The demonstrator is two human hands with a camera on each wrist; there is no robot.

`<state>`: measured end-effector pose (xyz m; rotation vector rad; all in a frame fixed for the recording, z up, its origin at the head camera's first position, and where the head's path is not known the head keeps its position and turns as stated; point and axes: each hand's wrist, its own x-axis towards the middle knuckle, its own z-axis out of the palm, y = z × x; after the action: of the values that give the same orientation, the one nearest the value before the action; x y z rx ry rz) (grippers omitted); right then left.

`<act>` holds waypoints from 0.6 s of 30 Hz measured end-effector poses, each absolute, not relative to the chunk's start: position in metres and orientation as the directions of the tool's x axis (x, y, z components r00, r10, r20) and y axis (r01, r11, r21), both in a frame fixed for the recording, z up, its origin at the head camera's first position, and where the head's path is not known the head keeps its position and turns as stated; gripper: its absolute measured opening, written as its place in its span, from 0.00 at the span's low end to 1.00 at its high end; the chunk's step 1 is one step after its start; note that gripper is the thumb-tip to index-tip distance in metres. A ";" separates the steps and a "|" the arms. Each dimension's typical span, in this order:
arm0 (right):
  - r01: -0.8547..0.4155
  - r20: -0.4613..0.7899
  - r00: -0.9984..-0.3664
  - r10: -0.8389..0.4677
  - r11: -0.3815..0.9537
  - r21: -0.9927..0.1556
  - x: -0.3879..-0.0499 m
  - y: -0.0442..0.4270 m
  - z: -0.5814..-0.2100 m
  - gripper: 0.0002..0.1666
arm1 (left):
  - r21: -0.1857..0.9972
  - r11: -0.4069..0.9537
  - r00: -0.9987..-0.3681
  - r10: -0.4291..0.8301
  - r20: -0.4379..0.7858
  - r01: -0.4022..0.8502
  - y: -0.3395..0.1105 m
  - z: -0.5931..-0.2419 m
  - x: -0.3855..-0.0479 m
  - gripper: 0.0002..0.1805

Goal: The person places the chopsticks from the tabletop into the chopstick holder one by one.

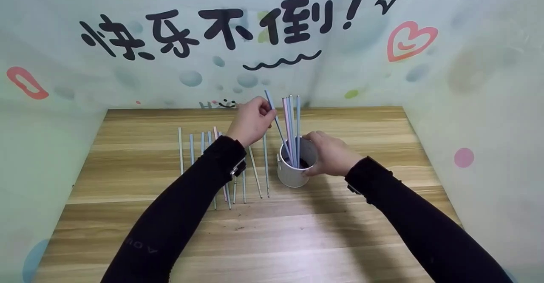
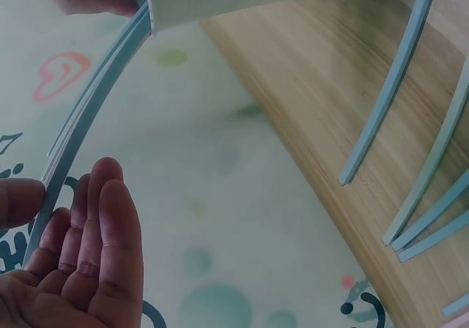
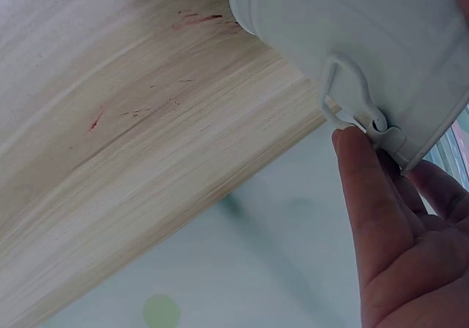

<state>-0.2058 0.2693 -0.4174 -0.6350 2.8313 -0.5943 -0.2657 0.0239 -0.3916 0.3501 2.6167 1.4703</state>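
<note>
A white metal bucket (image 1: pixel 293 176) stands on the table with several upright chopsticks (image 1: pixel 290 125) in it, blue and pink. My left hand (image 1: pixel 253 119) pinches the upper part of a blue chopstick (image 1: pixel 277 123) between thumb and fingers. That chopstick leans left, its lower end inside the bucket mouth. On the bucket's right side, my right hand (image 1: pixel 333 153) grips the rim and wall. A fingertip of this hand touches the bucket's small looped handle (image 3: pixel 350 86) in the right wrist view. Left of the bucket lie several loose chopsticks (image 1: pixel 255 170), partly hidden by my left forearm.
A wood-grain table (image 1: pixel 263 244) carries everything, with small dark specks near its middle. Behind and beside it rise pale printed walls (image 1: pixel 352 74) with black characters and a pink heart. The left sleeve (image 1: pixel 178 202) passes over the loose chopsticks.
</note>
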 end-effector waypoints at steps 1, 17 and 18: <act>-0.369 -0.087 -0.893 -0.442 0.829 -0.419 -0.206 0.269 -0.417 0.54 | 0.851 0.504 -0.965 0.263 0.010 0.146 0.025 -0.392 -0.265 0.10; -0.375 -0.071 -0.895 -0.441 0.827 -0.419 -0.207 0.270 -0.419 0.54 | 0.772 0.602 -0.950 0.313 0.009 0.205 0.032 -0.401 -0.263 0.14; -0.375 -0.071 -0.895 -0.441 0.827 -0.418 -0.206 0.270 -0.419 0.54 | 0.772 0.602 -0.949 0.314 0.008 0.206 0.032 -0.401 -0.263 0.14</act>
<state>-0.2065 0.2704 -0.4188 -0.6400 2.8445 -0.6002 -0.2631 0.0324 -0.4007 0.4396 2.6949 1.2738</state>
